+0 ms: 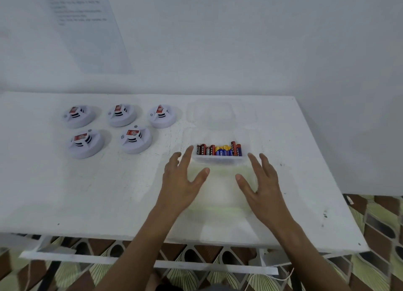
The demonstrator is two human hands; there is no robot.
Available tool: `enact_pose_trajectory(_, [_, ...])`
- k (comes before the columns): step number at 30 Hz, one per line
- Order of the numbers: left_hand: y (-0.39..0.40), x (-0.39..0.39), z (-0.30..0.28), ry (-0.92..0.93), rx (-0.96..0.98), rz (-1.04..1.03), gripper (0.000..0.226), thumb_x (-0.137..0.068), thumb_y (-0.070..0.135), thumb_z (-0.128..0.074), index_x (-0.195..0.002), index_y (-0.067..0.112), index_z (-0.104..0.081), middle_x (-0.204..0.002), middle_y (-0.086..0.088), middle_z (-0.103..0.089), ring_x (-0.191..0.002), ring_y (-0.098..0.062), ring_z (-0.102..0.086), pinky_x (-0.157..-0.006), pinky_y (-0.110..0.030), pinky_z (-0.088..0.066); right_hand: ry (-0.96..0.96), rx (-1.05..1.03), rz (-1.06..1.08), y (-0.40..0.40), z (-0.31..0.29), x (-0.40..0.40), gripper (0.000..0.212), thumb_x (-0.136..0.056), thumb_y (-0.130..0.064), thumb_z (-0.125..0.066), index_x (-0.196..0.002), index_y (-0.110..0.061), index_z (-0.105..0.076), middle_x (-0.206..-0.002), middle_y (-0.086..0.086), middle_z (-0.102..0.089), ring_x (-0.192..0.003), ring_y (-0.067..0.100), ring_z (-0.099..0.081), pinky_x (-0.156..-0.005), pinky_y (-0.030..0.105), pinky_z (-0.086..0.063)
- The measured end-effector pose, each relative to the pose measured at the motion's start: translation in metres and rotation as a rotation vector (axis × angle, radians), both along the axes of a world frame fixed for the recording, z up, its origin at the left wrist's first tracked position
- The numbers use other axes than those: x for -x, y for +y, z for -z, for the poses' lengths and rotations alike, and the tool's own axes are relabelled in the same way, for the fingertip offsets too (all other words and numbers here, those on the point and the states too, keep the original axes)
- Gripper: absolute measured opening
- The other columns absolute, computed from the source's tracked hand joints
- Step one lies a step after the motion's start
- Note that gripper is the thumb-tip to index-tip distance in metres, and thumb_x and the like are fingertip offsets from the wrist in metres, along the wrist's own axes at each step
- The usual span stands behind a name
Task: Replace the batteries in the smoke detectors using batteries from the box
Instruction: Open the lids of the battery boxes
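batteries [219,150] red, blue, yellow | detectors [136,139] white | table [87,192] white

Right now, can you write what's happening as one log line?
left hand: open, empty | right hand: open, empty | both flank battery box | five smoke detectors: untouched

Two bare forearms, no sleeves anywhere up to the frame's bottom edge. Left hand [182,181]: no ring, no watch, no glove; wrist below it plain, no band. Right hand [262,182]: same, nothing worn on fingers or wrist. Nails on both short, unpainted as far as can be made out; pic is soft there. Between the forearms, well below the hands, a dark strip of clothing at the frame's edge, too blurred to tell what garment.
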State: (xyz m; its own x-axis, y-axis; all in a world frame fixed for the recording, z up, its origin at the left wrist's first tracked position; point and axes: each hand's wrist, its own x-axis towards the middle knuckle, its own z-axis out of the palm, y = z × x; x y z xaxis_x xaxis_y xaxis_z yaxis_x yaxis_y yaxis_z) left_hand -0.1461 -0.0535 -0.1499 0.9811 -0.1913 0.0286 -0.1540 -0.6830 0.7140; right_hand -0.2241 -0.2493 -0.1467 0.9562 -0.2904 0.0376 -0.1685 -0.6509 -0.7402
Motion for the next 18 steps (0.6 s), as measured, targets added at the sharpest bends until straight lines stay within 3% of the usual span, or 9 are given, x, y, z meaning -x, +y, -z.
enact_pose_trajectory(4, [-0.011, -0.022, -0.008, 0.022, 0.135, 0.008, 0.077, -0.088, 0.054, -0.06, -0.151, 0.035, -0.021, -0.156, 0.005, -0.029, -0.141, -0.016, -0.032, -0.115, -0.036, -0.031, -0.053, -0.13, 0.022, -0.004, -0.01, -0.029, 0.066, -0.097, -0.037, -0.056, -0.154, -0.028, -0.024, -0.162, -0.004, -0.025, -0.15, 0.014, -0.022, -0.117, 0.025, -0.017])
enact_pose_trajectory(7, [-0.017, -0.028, -0.009, 0.056, 0.21, -0.012, 0.082, -0.085, 0.053, -0.065, -0.152, 0.03, -0.023, -0.155, 0.006, -0.033, -0.138, -0.016, -0.038, -0.111, -0.04, -0.038, -0.033, -0.181, 0.045, -0.005, -0.011, -0.041, 0.068, -0.095, -0.038, -0.06, -0.153, -0.024, -0.028, -0.159, -0.003, -0.032, -0.143, 0.021, -0.037, -0.118, 0.04, -0.032])
enact_pose_trajectory(10, [-0.022, -0.033, -0.008, 0.098, 0.247, -0.039, 0.086, -0.082, 0.054, -0.067, -0.152, 0.027, -0.025, -0.153, 0.002, -0.038, -0.136, -0.016, -0.042, -0.11, -0.039, -0.04, -0.023, -0.211, 0.061, -0.005, -0.01, -0.049, 0.07, -0.094, -0.037, -0.063, -0.153, -0.019, -0.03, -0.158, 0.002, -0.035, -0.141, 0.024, -0.04, -0.116, 0.043, -0.036])
enact_pose_trajectory(14, [-0.024, -0.04, -0.009, 0.11, 0.25, -0.054, 0.088, -0.081, 0.054, -0.068, -0.152, 0.023, -0.027, -0.153, 0.002, -0.039, -0.135, -0.016, -0.043, -0.11, -0.036, -0.039, -0.021, -0.248, 0.087, -0.006, -0.008, -0.058, 0.073, -0.093, -0.036, -0.064, -0.154, -0.014, -0.029, -0.157, 0.006, -0.037, -0.14, 0.025, -0.042, -0.114, 0.034, -0.037])
enact_pose_trajectory(18, [-0.024, -0.047, -0.009, 0.109, 0.238, -0.056, 0.088, -0.081, 0.052, -0.069, -0.152, 0.022, -0.027, -0.152, 0.001, -0.04, -0.134, -0.017, -0.045, -0.11, -0.038, -0.04, -0.033, -0.234, 0.093, -0.008, -0.007, -0.065, 0.072, -0.094, -0.032, -0.064, -0.153, -0.012, -0.03, -0.156, 0.006, -0.039, -0.137, 0.024, -0.046, -0.102, 0.021, -0.036])
